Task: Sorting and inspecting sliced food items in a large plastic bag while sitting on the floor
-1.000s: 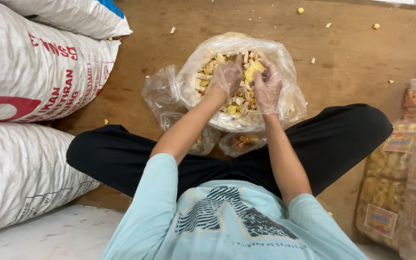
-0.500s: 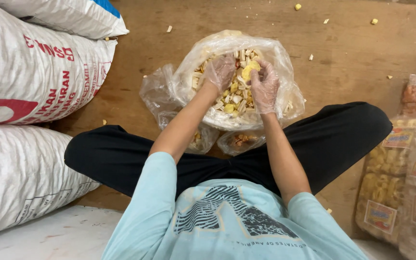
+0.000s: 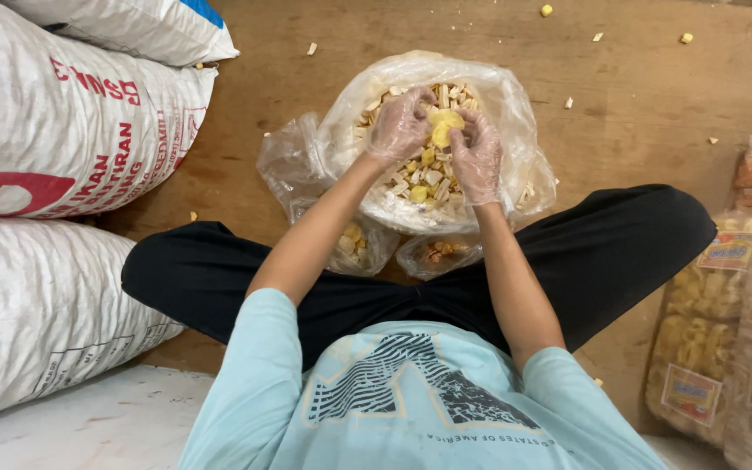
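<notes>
Presently, item one: large clear plastic bag [image 3: 515, 113], open-mouthed, lying on the wooden floor [image 3: 654, 104] just ahead of the seated person's crossed legs, filled with pale and yellow snack pieces [image 3: 424, 170].

Left hand [image 3: 399, 126]: in a thin clear glove, forearm stretched forward from the light blue sleeve, wrist bent down over the bag's mouth, fingers curled about a clump of yellow pieces [image 3: 444, 126].

Right hand [image 3: 478, 155]: gloved likewise, forearm nearly straight ahead, fingers cupped against the same clump from the other side. Both hands close on it together, above the bag's middle.

Small clear bags [image 3: 359, 244]: two, partly filled, between the large bag and the legs, touching it.

White woven sacks [image 3: 54, 130]: stacked well to the left of the large bag.

Sealed snack packets [image 3: 741, 305]: piled to the right of the large bag, beside the knee.

Loose crumbs [image 3: 547, 10]: scattered on the floor beyond the large bag.
</notes>
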